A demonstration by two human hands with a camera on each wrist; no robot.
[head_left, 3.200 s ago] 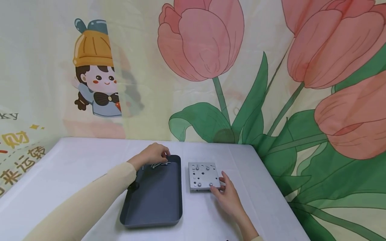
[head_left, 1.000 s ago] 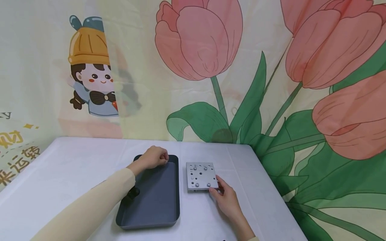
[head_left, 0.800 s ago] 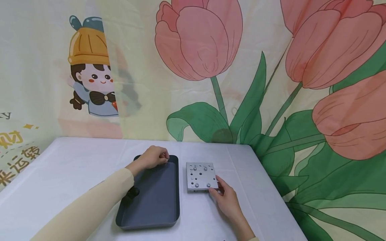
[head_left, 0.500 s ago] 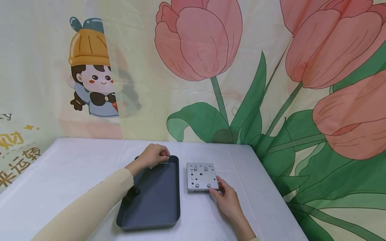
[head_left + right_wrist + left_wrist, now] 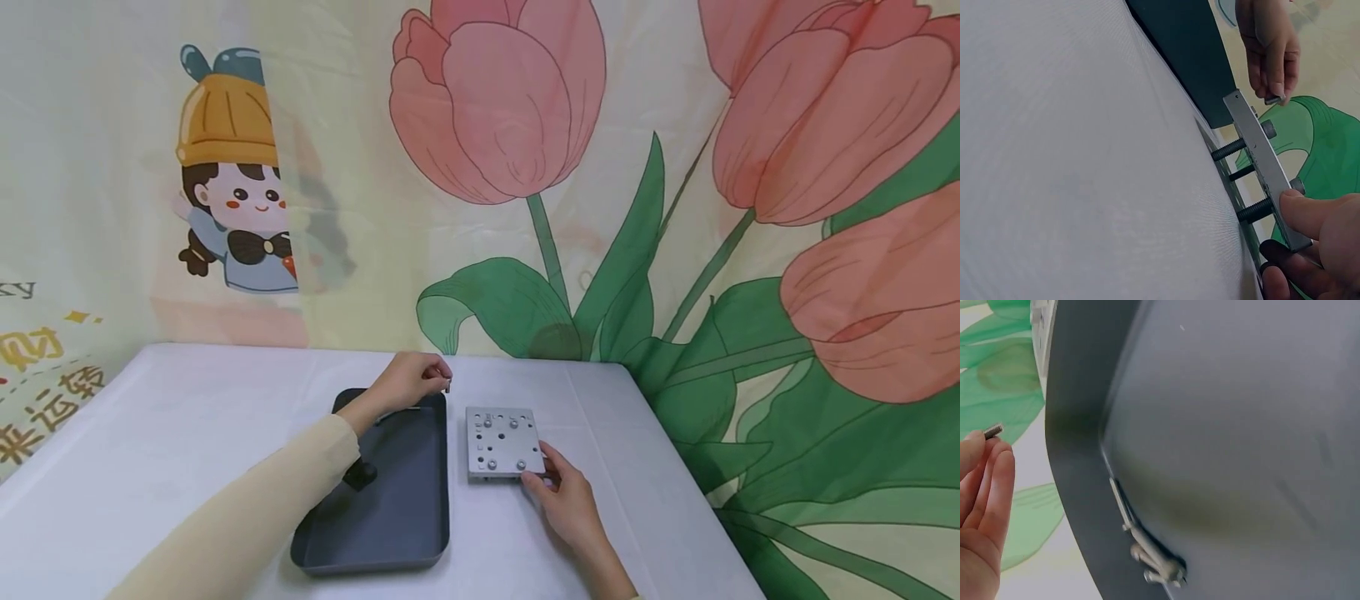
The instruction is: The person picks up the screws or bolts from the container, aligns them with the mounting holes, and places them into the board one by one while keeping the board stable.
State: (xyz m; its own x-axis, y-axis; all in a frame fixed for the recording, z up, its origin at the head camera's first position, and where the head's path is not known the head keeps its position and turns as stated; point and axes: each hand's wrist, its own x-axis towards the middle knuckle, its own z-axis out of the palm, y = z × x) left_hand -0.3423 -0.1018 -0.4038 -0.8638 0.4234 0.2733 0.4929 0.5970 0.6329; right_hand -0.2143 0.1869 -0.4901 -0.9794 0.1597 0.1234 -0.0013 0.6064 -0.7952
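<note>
In the head view my left hand [image 5: 408, 382] is over the far right corner of the dark grey tray [image 5: 375, 525]. Its thumb and fingers pinch a small screw [image 5: 994, 430], whose threaded end sticks out in the left wrist view. My right hand [image 5: 567, 500] grips the near right corner of a square metal plate [image 5: 502, 442], thumb on top and fingers beneath. Holes and several bolt heads dot the plate's upper face. From the right wrist, threaded bolt shanks [image 5: 1255, 210] show under the plate, between it and a lower metal piece [image 5: 1229, 181].
Several loose screws [image 5: 1154, 553] lie together along the tray's far end. A white cloth [image 5: 202, 417] covers the table, and a printed tulip backdrop [image 5: 510, 108] hangs behind it. The tray stands just left of the plate.
My left hand, reaching into the far end of the tray before, has risen and moved right with a screw between its fingertips. My right hand stays at the plate's corner.
</note>
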